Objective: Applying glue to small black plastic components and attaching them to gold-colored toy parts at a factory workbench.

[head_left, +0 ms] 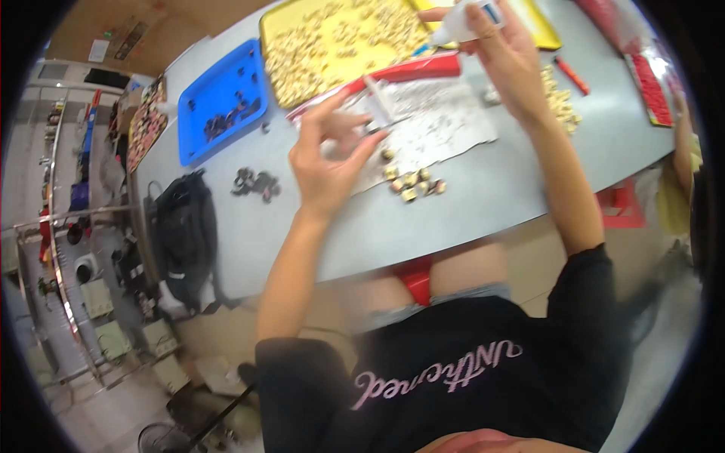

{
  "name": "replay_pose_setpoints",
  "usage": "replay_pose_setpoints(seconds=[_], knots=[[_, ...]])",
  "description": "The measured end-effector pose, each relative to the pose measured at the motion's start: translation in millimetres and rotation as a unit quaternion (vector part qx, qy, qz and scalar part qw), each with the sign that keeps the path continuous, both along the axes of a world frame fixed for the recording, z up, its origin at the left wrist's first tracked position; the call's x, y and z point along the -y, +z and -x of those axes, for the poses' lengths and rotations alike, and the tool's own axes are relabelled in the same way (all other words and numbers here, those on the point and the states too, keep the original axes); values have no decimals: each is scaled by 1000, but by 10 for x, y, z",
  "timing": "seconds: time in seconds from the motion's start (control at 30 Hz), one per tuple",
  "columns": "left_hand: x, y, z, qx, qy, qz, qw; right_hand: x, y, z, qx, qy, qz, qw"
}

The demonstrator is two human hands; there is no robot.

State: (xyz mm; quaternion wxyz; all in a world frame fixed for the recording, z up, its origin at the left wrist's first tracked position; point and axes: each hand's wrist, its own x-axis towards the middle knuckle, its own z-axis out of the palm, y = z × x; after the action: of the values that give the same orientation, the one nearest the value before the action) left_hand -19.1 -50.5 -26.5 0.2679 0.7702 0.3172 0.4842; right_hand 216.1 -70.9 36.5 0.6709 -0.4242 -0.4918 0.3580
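Left hand pinches a small thin piece between thumb and forefinger, above the grey desk. Right hand grips a white glue bottle, raised beyond it; small beige parts lie just beside the left fingertips.

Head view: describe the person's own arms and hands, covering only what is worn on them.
Both forearms are bare from wrist to above the elbow. The left hand and right hand wear no gloves; no rings, watch or bracelets are visible. Short black sleeves of a black T-shirt cover the upper arms.
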Motion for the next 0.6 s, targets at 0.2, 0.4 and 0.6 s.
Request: replay_pose_setpoints(seconds=[0.2, 0.4, 0.6], knots=[[6, -11, 80, 7, 20, 14, 1000, -11, -41, -136, 132, -6, -87, 987], [46, 6, 51, 16, 10, 2, 1000, 592, -477, -122, 440, -15, -2, 898], [49, 27, 59, 12, -13, -10, 1000, 657, -510, -35, 551, -7, -51, 833]])
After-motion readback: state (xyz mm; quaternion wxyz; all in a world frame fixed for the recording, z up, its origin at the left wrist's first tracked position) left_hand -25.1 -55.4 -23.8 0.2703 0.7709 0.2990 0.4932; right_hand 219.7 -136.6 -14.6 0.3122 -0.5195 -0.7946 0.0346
